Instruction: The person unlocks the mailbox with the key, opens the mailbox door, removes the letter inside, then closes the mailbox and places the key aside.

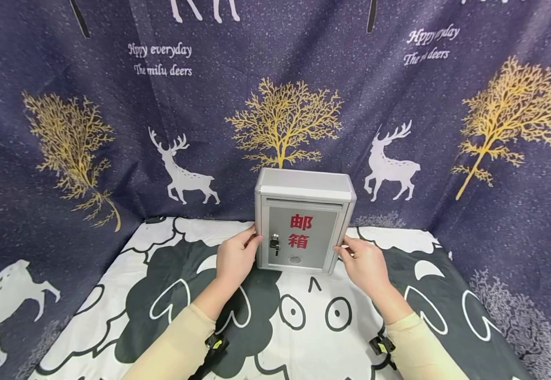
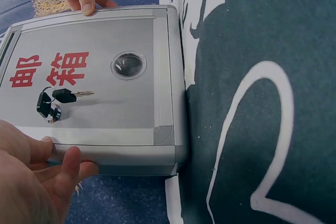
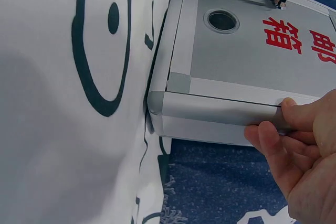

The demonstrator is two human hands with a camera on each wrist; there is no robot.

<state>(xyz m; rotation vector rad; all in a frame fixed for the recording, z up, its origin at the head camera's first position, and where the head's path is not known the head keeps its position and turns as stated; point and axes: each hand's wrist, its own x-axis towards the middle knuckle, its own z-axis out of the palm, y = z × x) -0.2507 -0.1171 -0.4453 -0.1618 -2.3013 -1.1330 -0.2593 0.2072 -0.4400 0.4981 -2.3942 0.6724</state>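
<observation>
While left hand [image 1: 237, 259] and right hand [image 1: 366, 265] grip mailbox [image 1: 323, 232], looks like positioning step; next likely needs letting go, then keys [image 2: 64, 96] near left fingertips [image 2: 71, 157].

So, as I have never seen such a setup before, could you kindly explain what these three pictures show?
There is no machine here: a person works with a bare left hand and right hand. The wide picture is taken from the head, looking forward and down; the other two are taken from the left and right wrists, showing the same scene closer. The surface is covered by a patterned cloth, on which a silver box appears to stand. Its front has red characters and a lock with keys. Each hand grips one side of the box. Behind hangs a dark blue backdrop with deer and trees.
</observation>
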